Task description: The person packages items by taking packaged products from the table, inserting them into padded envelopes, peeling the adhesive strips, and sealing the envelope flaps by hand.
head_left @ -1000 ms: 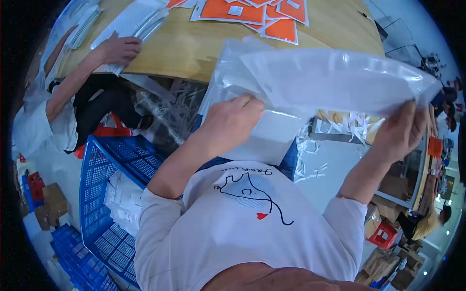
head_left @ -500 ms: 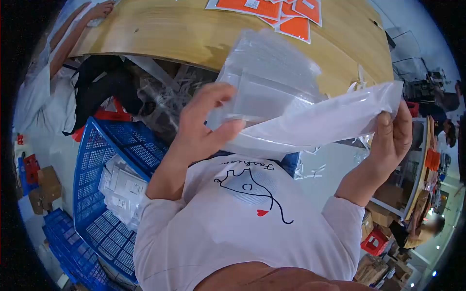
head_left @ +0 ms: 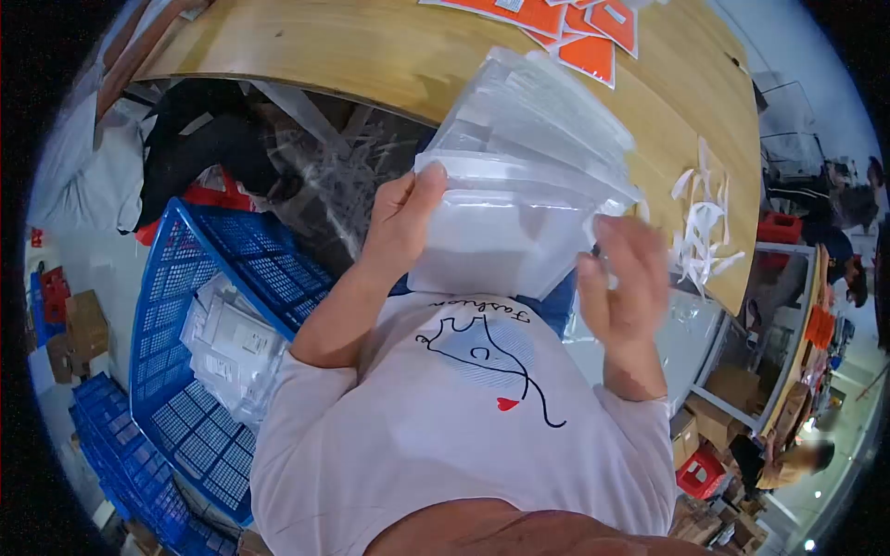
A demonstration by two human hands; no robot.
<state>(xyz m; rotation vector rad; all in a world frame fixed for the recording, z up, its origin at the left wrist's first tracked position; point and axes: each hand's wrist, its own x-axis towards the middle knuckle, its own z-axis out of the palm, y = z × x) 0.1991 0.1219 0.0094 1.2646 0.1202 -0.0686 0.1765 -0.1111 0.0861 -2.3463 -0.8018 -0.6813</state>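
Bags [head_left: 547,107], clear and loosely fanned, are the centre of my head-camera feed, reaching from over the near edge of the desk [head_left: 352,60] down to the wearer's lap. Nearest the white shirt [head_left: 445,435] lies the top bag [head_left: 519,227], fairly flat and facing up at me. The left hand [head_left: 399,218] pinches its left edge, thumb on top; half a second ago I had that hand spread wide beside the pile. The right hand [head_left: 626,283], which was holding a bag's end well out to the right, has come in close to the right edge of the pile. Its fingers are half curled with the thumb apart, but motion blur keeps me from telling whether it touches or holds anything. I judge from this that the long bag is no longer stretched out and that both hands are now working around the pile itself. White strips [head_left: 705,227] lie to the right on the desk, with orange packets [head_left: 589,60] at its far side. To the left, the blue basket [head_left: 260,255] holds white packages [head_left: 236,347].
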